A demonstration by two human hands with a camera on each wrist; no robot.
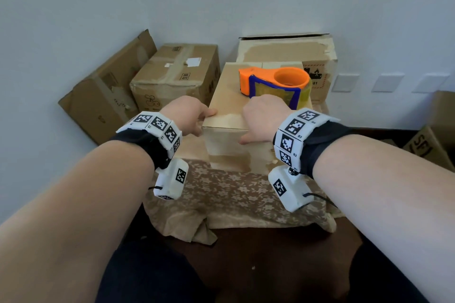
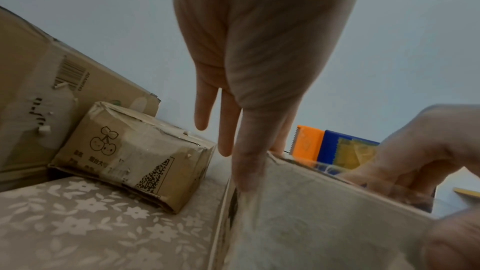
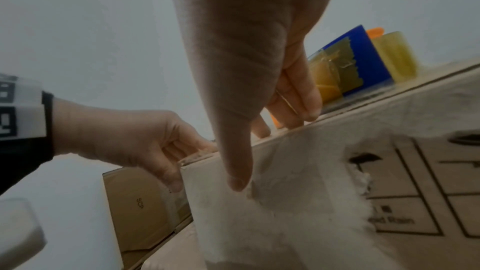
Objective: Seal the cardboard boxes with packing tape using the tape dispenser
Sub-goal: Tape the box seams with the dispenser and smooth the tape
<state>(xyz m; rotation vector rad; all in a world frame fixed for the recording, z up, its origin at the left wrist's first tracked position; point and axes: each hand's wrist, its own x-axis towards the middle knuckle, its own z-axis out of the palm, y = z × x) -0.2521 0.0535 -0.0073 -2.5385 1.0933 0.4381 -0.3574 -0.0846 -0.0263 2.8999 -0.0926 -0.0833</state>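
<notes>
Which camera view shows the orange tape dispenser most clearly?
The head view: nearly the whole tape dispenser lies visible on the box. Both wrist views, from below the box's top edge, catch only its near side.

Bare forearms (image 1: 73,192). Black fabric cuff (image 1: 142,142) per wrist; white blocks bearing black square codes (image 1: 157,124) hand-side of cuff; white pod (image 1: 172,181), thin black cable (image 1: 155,188) below cuff.
</notes>
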